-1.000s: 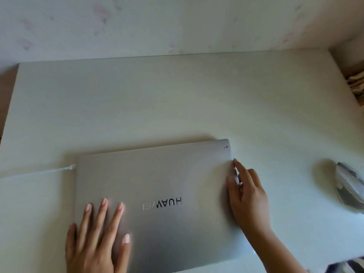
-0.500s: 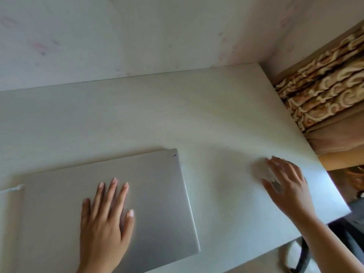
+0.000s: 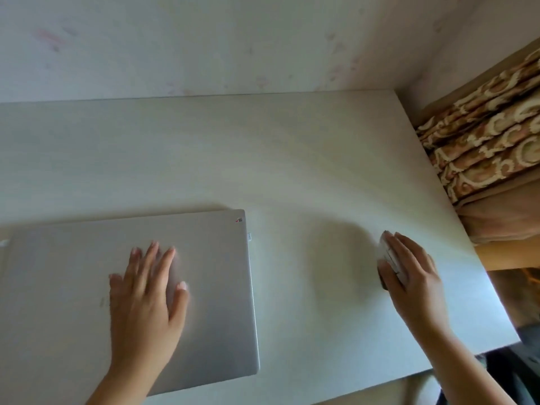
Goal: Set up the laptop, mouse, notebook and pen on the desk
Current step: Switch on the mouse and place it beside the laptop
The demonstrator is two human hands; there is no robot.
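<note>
A closed silver laptop (image 3: 210, 287) lies flat at the near left of the pale desk (image 3: 263, 159). My left hand (image 3: 146, 299) rests palm down on its lid, fingers spread. To the right, near the desk's right edge, a white mouse (image 3: 390, 260) sits under my right hand (image 3: 412, 276), which covers and grips it; only its left side shows. No notebook or pen is in view.
A white cable end (image 3: 3, 243) meets the laptop at the left edge of view. Patterned brown curtains (image 3: 485, 135) hang past the desk's right edge. A wall (image 3: 204, 45) rises behind the desk. Something dark (image 3: 514, 372) sits below the near right corner.
My right hand left the laptop's right edge, went right and closed over the mouse. The view swung right. My left hand stayed on the lid.
</note>
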